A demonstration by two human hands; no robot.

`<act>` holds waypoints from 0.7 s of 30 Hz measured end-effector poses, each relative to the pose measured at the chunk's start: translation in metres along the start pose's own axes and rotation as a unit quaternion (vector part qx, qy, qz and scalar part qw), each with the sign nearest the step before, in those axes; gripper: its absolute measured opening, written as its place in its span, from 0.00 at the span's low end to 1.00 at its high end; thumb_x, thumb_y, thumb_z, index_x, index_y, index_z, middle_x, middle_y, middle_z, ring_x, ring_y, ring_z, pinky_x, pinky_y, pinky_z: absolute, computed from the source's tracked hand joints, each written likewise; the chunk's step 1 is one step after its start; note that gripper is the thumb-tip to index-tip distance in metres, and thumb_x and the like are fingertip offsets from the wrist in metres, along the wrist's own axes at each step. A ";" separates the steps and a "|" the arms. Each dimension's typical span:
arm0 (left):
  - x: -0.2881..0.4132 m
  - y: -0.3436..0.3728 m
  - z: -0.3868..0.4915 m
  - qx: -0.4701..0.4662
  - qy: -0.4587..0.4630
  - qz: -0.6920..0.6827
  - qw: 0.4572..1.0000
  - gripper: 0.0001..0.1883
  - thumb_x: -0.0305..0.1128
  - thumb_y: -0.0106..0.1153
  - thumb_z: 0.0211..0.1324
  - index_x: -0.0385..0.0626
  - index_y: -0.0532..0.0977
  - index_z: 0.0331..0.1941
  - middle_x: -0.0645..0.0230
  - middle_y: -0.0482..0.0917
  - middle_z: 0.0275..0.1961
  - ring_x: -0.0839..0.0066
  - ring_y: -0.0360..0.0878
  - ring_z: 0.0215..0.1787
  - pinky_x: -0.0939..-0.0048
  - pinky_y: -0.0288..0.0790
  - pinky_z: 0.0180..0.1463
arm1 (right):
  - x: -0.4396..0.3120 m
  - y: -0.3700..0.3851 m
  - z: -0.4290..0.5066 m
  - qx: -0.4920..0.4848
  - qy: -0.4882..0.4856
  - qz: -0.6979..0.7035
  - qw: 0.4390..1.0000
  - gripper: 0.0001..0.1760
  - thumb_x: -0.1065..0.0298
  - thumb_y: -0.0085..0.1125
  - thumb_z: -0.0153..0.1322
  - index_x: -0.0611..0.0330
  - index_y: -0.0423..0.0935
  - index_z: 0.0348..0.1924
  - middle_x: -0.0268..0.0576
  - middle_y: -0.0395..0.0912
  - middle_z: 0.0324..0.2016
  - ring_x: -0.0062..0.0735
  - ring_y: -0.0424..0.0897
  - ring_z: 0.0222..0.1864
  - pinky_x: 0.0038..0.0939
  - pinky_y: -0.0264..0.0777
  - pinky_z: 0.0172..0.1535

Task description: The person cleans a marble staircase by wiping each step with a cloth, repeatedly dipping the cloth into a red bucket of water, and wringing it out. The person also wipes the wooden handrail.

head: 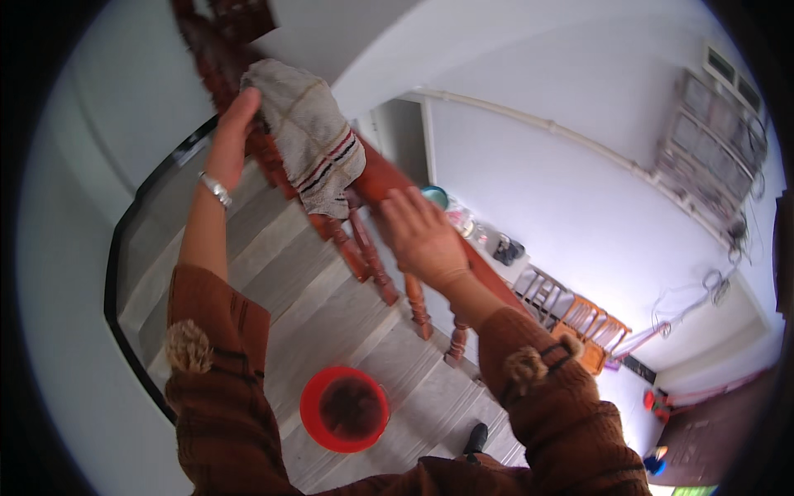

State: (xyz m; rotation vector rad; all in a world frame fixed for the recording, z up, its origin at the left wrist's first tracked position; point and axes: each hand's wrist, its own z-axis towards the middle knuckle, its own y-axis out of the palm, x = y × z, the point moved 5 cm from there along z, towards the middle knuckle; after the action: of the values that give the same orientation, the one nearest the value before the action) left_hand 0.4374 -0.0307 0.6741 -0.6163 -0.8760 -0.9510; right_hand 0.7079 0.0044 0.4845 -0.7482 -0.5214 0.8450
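Observation:
A light grey checked cloth [304,130] with dark red and black stripes hangs over the reddish-brown wooden handrail [384,170] of a staircase. At the cloth's left edge is my left hand [236,133], its thumb against the fabric and its other fingers mostly hidden. A silver-coloured bracelet or watch circles that wrist. Lower along the rail, my right hand [428,239] lies flat on or just over the wood, fingers extended and slightly blurred, with nothing in it. Below and between my arms, a red bucket [310,409] holding dark water stands on the stairs.
Grey stone steps [273,248] run beneath the rail, beside turned wooden balusters [417,304]. Past the rail, lower down, are a table [512,270] with several items, wooden chairs [583,322] and a wall with pipes and meter boxes [713,136]. A dark shoe [476,439] shows near my body.

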 end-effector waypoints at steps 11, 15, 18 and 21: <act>-0.096 0.093 0.040 0.053 0.175 0.709 0.681 0.16 0.52 0.55 0.60 0.65 0.83 0.48 0.77 0.74 0.64 0.65 0.61 0.72 0.39 0.41 0.75 | 0.014 0.000 -0.008 0.084 0.004 0.157 0.984 0.35 0.68 0.53 0.68 0.64 0.60 0.69 0.51 0.61 0.69 0.53 0.60 0.71 0.52 0.57 0.67; -0.104 0.104 0.014 0.071 0.179 0.714 0.673 0.16 0.48 0.53 0.61 0.64 0.81 0.49 0.76 0.74 0.63 0.63 0.60 0.72 0.37 0.43 0.75 | 0.028 -0.008 -0.010 0.192 0.082 0.303 0.930 0.38 0.74 0.56 0.64 0.69 0.59 0.68 0.56 0.66 0.65 0.51 0.65 0.67 0.48 0.59 0.65; -0.102 0.144 -0.029 0.062 0.191 0.707 0.678 0.16 0.46 0.52 0.62 0.64 0.80 0.51 0.74 0.73 0.63 0.61 0.59 0.73 0.36 0.43 0.74 | 0.040 -0.010 -0.014 0.220 0.156 0.336 0.902 0.40 0.74 0.56 0.65 0.69 0.56 0.70 0.56 0.66 0.64 0.51 0.65 0.67 0.49 0.58 0.65; -0.094 0.184 -0.082 0.031 0.179 0.712 0.678 0.18 0.46 0.52 0.62 0.63 0.78 0.54 0.74 0.73 0.64 0.63 0.59 0.73 0.38 0.45 0.73 | 0.039 -0.019 -0.014 0.284 0.139 0.312 0.896 0.37 0.74 0.53 0.67 0.67 0.57 0.70 0.57 0.66 0.63 0.53 0.67 0.65 0.47 0.58 0.65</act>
State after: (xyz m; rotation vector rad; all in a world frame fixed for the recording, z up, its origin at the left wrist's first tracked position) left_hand 0.6014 0.0311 0.5374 -0.7782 0.1037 0.4212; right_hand 0.7483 0.0222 0.4948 -0.4712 0.2550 1.3807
